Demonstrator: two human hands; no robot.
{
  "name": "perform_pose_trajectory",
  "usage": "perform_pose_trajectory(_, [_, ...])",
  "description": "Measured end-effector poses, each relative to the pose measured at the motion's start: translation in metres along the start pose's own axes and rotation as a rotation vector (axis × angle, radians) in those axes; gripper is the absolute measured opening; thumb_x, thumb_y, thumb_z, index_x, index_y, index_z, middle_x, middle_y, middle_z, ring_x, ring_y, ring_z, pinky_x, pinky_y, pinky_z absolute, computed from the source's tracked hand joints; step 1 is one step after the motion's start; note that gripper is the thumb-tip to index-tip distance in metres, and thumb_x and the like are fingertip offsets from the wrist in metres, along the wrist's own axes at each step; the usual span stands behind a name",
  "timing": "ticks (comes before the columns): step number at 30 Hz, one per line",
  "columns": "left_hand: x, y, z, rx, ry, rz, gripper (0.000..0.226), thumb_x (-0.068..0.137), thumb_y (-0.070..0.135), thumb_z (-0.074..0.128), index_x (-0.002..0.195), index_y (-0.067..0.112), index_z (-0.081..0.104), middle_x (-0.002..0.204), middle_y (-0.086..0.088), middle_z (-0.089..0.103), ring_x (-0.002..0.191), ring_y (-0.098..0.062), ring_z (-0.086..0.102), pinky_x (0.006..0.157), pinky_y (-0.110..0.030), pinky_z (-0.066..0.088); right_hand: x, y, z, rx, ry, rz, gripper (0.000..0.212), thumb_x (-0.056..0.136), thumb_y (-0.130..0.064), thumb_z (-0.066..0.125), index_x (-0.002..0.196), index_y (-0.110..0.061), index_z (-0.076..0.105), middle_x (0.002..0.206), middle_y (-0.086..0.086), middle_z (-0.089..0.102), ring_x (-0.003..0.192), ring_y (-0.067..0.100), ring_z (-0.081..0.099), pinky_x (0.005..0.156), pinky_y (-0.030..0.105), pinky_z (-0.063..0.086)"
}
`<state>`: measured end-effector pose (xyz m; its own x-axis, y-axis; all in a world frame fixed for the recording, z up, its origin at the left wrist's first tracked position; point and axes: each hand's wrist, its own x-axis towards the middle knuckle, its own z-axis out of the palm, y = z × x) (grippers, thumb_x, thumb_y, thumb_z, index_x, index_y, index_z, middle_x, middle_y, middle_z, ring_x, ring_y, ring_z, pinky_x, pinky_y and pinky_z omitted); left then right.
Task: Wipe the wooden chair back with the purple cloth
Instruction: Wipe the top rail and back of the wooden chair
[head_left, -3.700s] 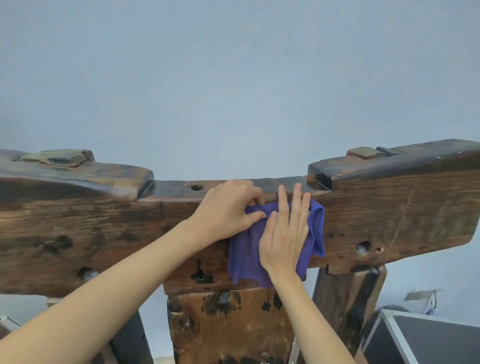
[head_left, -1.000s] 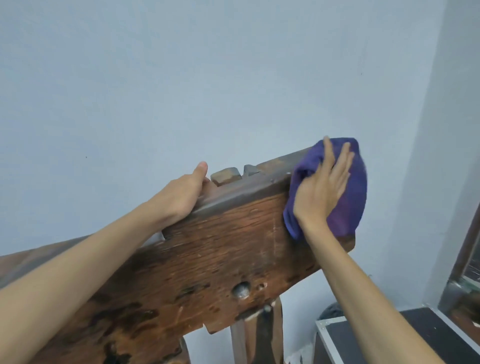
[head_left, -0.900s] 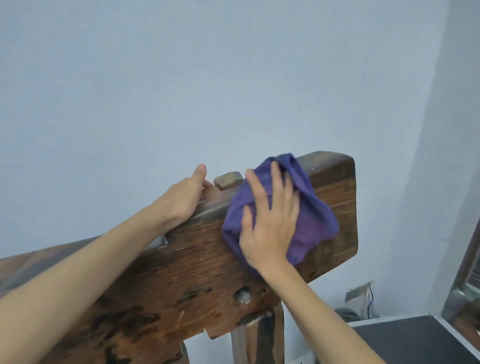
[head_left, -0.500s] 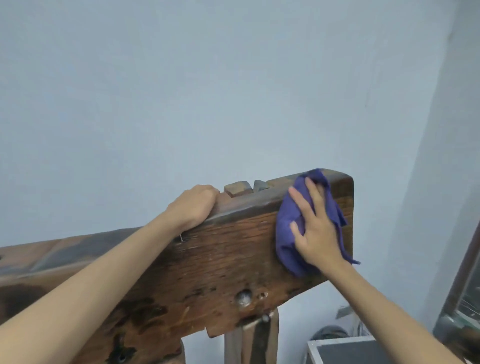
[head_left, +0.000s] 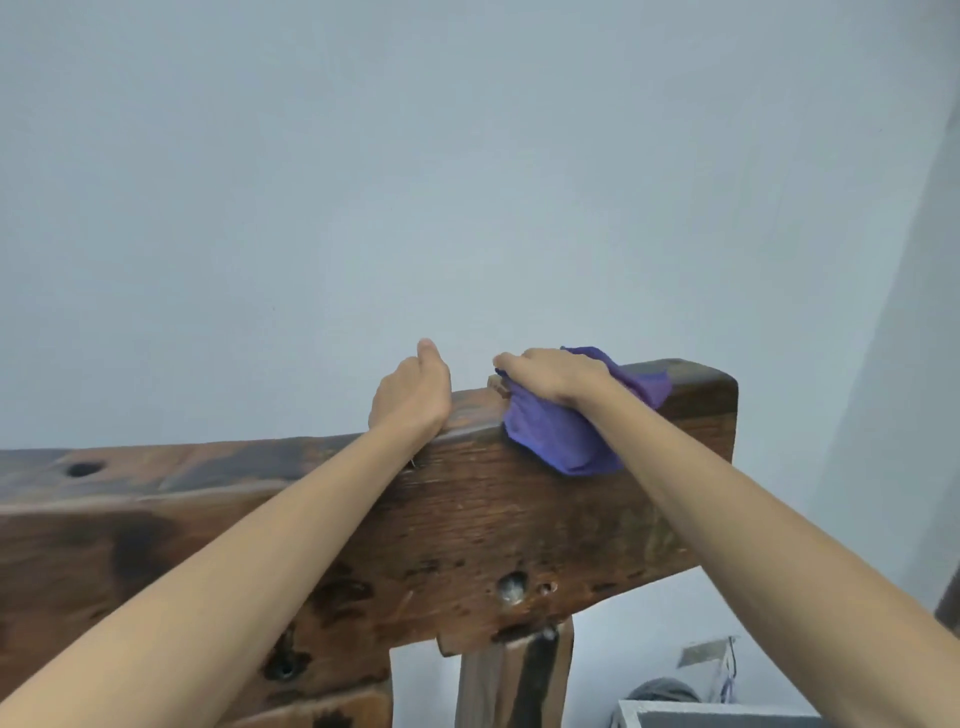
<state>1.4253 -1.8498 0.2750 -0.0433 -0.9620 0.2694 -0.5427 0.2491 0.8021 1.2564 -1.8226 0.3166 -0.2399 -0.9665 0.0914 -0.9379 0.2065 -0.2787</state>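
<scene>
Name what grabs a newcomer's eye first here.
The purple cloth, draped over the top edge of the dark wooden chair back near its right end, under the right hand. Just left of it, the left hand rests on that same edge.

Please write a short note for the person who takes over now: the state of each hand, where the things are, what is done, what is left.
Left hand: rests on the top edge of the chair back, fingers over the far side, no grip on anything visible.
Right hand: presses the cloth on the top edge near the right end; the cloth hangs down the front face.
Done: cannot tell from this picture which parts are wiped.
Left: probably the top edge to the left, and the front face lower down.
</scene>
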Motion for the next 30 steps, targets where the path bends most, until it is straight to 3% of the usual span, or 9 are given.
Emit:
perform_pose_trajectory(2, [-0.006,-0.014,-0.015,0.160,-0.073,0.126,0.080,0.097,0.062,-0.002,0.118,0.010,0.055,0.118,-0.013,0.061,0.105,-0.034,0.052,0.095,-0.045,0.039,-0.018,0.021,0.002,-0.019,0.114,-0.073,0.069,0.078,-0.076,0.023,0.104,-0.030,0.067,0.123,-0.008,0.067,0.121,0.027,0.058,0.103,0.044,0.040])
perform_pose_trajectory(4, [-0.010,-0.045,-0.044,0.369,-0.186,0.215,0.086,0.093,0.070,-0.005,0.131,0.016,0.051,0.126,-0.015,0.061,0.115,-0.034,0.054,0.099,-0.046,0.039,-0.027,0.055,-0.007,-0.024,0.151,-0.050,0.092,0.074,-0.090,0.024,0.142,-0.036,0.051,0.152,-0.011,0.048,0.141,0.027,0.045,0.113,0.042,0.030])
perform_pose_trajectory(7, [-0.008,-0.109,-0.110,0.597,-0.206,0.113,0.094,0.089,0.074,-0.007,0.142,0.022,0.052,0.144,-0.015,0.056,0.131,-0.034,0.051,0.109,-0.045,0.037,-0.017,0.088,-0.029,-0.029,0.118,0.131,0.100,0.077,-0.090,0.022,0.158,-0.032,0.030,0.164,-0.003,0.031,0.149,0.028,0.033,0.122,0.044,0.021])
perform_pose_trajectory(12, [0.000,-0.146,-0.145,0.754,-0.126,0.009,0.097,0.084,0.075,-0.012,0.139,0.028,0.052,0.145,-0.008,0.056,0.130,-0.032,0.053,0.106,-0.049,0.034,-0.001,0.021,-0.007,-0.061,0.109,0.191,0.085,0.081,-0.080,0.029,0.143,-0.026,0.050,0.151,0.005,0.051,0.135,0.032,0.049,0.109,0.047,0.035])
perform_pose_trajectory(18, [-0.008,-0.142,-0.150,0.665,-0.129,-0.008,0.090,0.091,0.063,-0.014,0.116,0.017,0.059,0.130,-0.015,0.062,0.117,-0.034,0.055,0.108,-0.054,0.031,-0.050,-0.149,0.084,-0.261,-0.025,-0.269,0.070,0.086,-0.071,0.030,0.141,-0.034,0.053,0.149,0.002,0.054,0.134,0.029,0.051,0.095,0.044,0.037])
perform_pose_trajectory(21, [-0.008,-0.140,-0.153,0.661,-0.151,0.005,0.091,0.094,0.059,-0.014,0.120,0.012,0.059,0.131,-0.018,0.062,0.118,-0.036,0.055,0.111,-0.053,0.030,-0.081,-0.153,0.106,-0.304,0.198,-0.425,0.060,0.096,-0.065,0.026,0.122,-0.022,0.059,0.118,0.006,0.070,0.107,0.031,0.065,0.072,0.039,0.034])
perform_pose_trajectory(24, [-0.006,-0.142,-0.153,0.679,-0.133,0.023,0.083,0.096,0.057,-0.013,0.114,0.017,0.058,0.132,-0.018,0.061,0.115,-0.035,0.055,0.110,-0.052,0.032,-0.086,-0.107,0.093,-0.398,0.374,-0.554,0.067,0.094,-0.071,0.027,0.130,-0.023,0.058,0.121,0.003,0.069,0.114,0.028,0.062,0.086,0.040,0.044])
perform_pose_trajectory(27, [-0.004,-0.147,-0.150,0.693,-0.112,0.047,0.072,0.099,0.051,-0.009,0.130,0.020,0.048,0.139,-0.015,0.059,0.121,-0.036,0.055,0.107,-0.051,0.033,-0.072,-0.090,0.075,-0.333,0.345,-0.475,0.076,0.083,-0.083,0.026,0.131,-0.034,0.060,0.131,-0.005,0.066,0.122,0.024,0.060,0.097,0.041,0.047])
perform_pose_trajectory(30, [-0.001,-0.148,-0.147,0.652,-0.058,0.068,0.062,0.101,0.046,-0.003,0.137,0.024,0.042,0.137,-0.011,0.060,0.119,-0.036,0.055,0.103,-0.053,0.034,-0.027,-0.110,0.054,-0.195,-0.010,-0.188,0.068,0.073,-0.083,0.037,0.117,-0.042,0.066,0.123,-0.003,0.067,0.110,0.028,0.062,0.093,0.041,0.047])
